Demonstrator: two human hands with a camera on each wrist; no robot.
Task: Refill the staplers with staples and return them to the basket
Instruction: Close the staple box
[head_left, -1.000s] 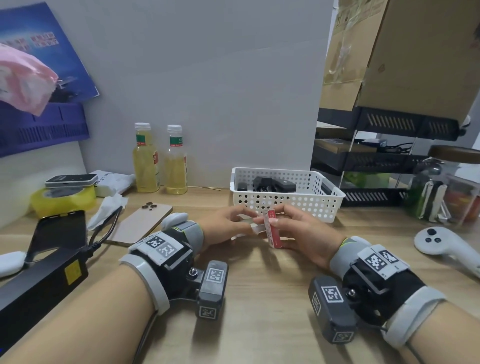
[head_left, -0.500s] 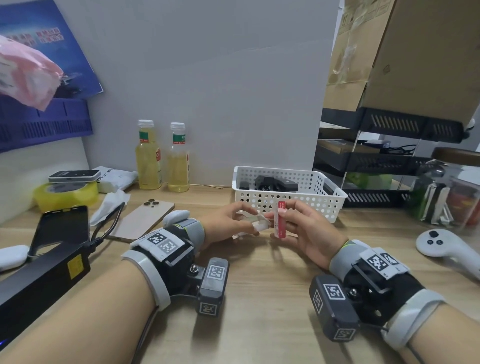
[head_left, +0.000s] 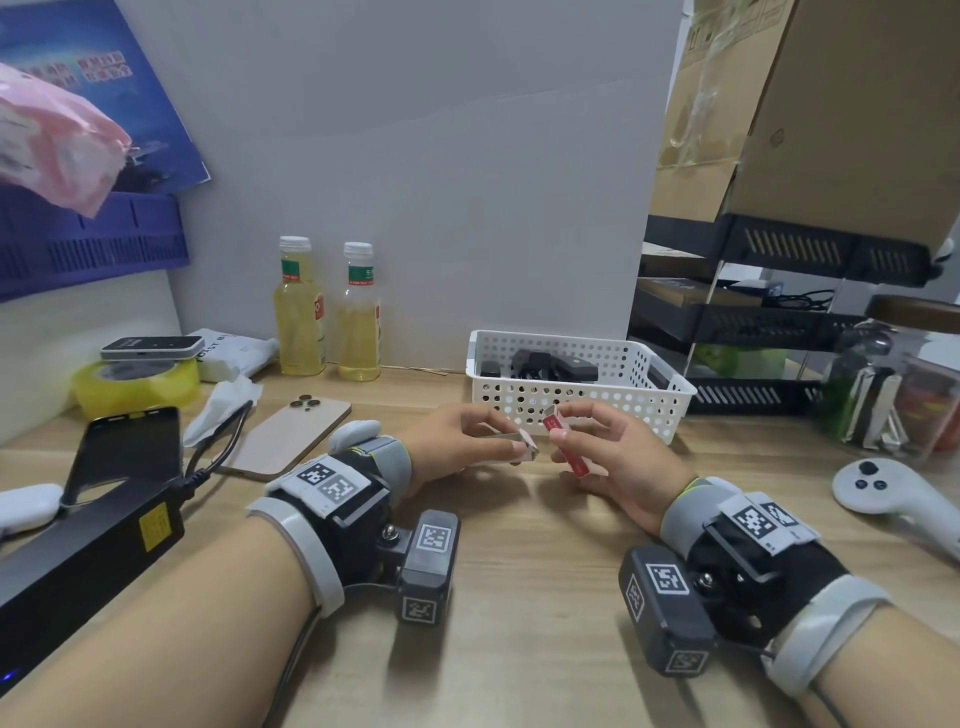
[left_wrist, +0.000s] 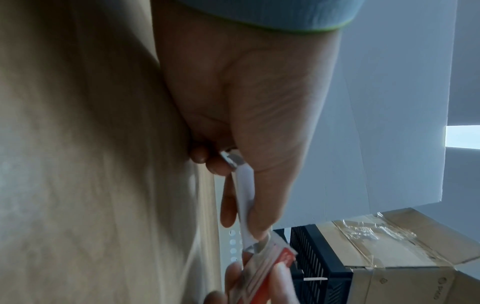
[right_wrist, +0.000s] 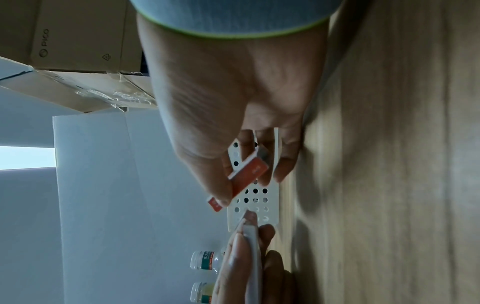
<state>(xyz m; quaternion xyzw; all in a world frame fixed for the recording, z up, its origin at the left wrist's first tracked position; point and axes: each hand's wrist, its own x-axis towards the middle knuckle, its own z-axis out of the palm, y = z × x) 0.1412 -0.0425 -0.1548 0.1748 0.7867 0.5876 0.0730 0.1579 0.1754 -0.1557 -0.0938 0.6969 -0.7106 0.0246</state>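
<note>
Over the wooden desk, my left hand pinches the white inner tray of a staple box. My right hand pinches the box's red outer sleeve, tilted, just right of the tray. The two parts are apart with a small gap between them. In the left wrist view the white tray runs along my fingers toward the red sleeve. In the right wrist view the red sleeve sits between thumb and fingers. Behind the hands, a white perforated basket holds black staplers.
Two bottles of yellow liquid stand at the back. On the left lie a phone, a tissue, yellow tape and a black bar with a cable. A white controller and black shelves are on the right.
The white tray has come out of the red sleeve. My hands have drawn slightly apart, the left holding the tray, the right tilting the sleeve.
</note>
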